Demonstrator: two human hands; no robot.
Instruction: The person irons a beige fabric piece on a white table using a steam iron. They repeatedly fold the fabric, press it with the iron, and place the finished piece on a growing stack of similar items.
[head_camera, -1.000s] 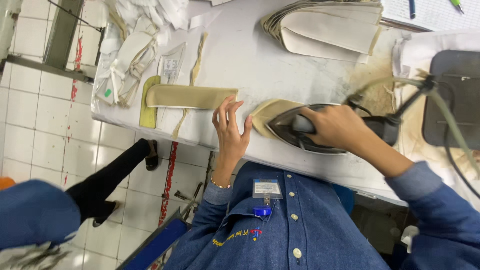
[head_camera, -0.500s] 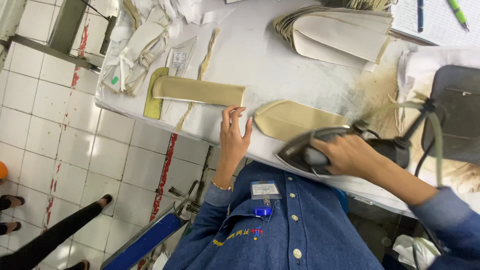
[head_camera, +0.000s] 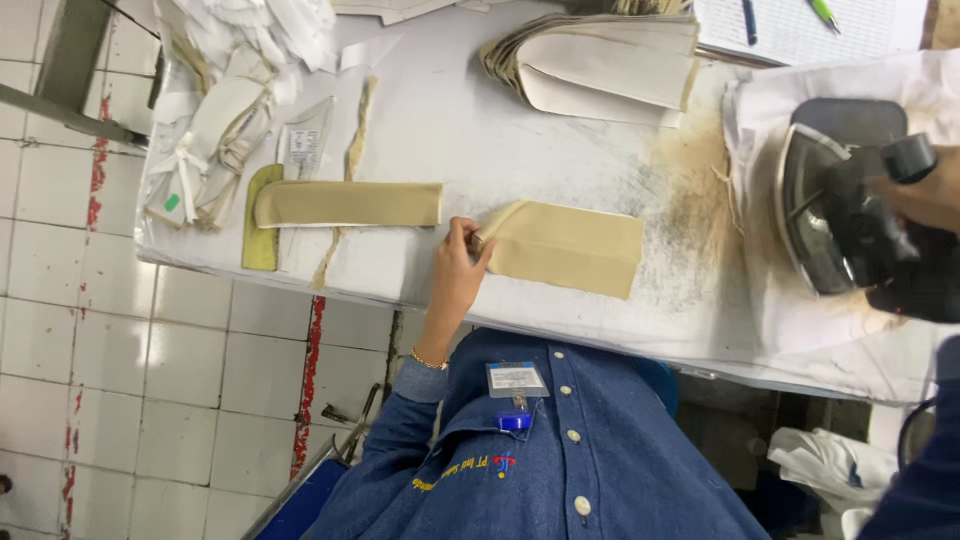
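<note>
My left hand (head_camera: 458, 272) pinches the near left edge of a tan folded fabric piece (head_camera: 570, 250) that lies flat on the white ironing table (head_camera: 450, 120). My right hand (head_camera: 925, 195) grips the handle of a black electric iron (head_camera: 850, 215), which sits on a scorched white cloth pad (head_camera: 770, 120) at the right end of the table. Another long tan fabric strip (head_camera: 345, 203) lies to the left of my left hand, partly over a yellow-green piece (head_camera: 260, 235).
A stack of cream and white cut pieces (head_camera: 610, 60) rests at the far side. White scraps and bundles (head_camera: 220, 120) crowd the left end. A paper sheet with pens (head_camera: 800, 25) is at the far right. Tiled floor (head_camera: 150, 380) lies left of the table.
My right hand carried the iron off the tan piece to the right onto the cloth pad. My left hand shifted from flat on the table to pinching the piece's edge.
</note>
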